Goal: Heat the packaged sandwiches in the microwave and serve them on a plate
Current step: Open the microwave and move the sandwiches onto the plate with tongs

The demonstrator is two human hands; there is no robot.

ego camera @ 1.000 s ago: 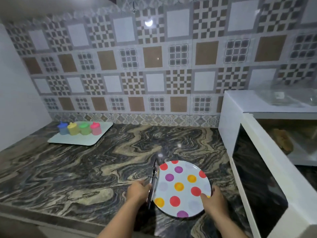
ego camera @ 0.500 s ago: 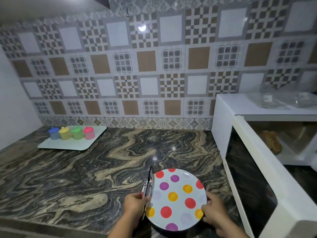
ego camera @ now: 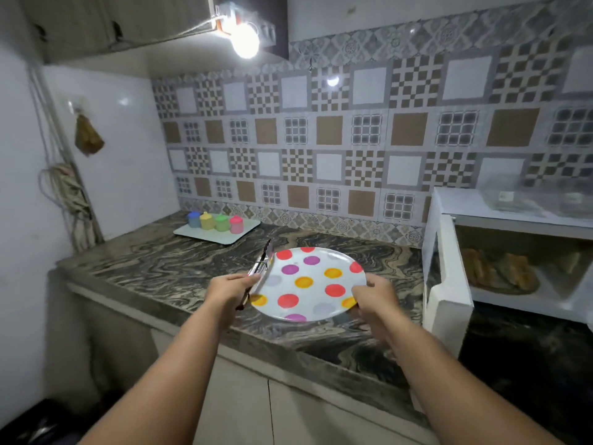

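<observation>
A white plate with coloured dots (ego camera: 308, 284) is held over the marble counter (ego camera: 160, 268), slightly tilted. My left hand (ego camera: 226, 289) grips its left rim together with metal tongs (ego camera: 261, 264) that point away along that rim. My right hand (ego camera: 373, 297) grips the plate's right rim. The white microwave (ego camera: 500, 252) stands at the right with its door (ego camera: 444, 284) swung open. Browned sandwiches (ego camera: 500, 271) lie inside on its turntable; no packaging can be made out on them.
A pale tray (ego camera: 218, 234) with several small coloured containers sits at the back left of the counter. Clear plastic packs (ego camera: 529, 197) rest on top of the microwave. A bulb (ego camera: 245, 40) hangs overhead. Cables (ego camera: 64, 187) hang on the left wall.
The plate and tongs have come up off the counter in both hands. The camera has pulled back and up, now showing the counter's front edge and the cabinets below.
</observation>
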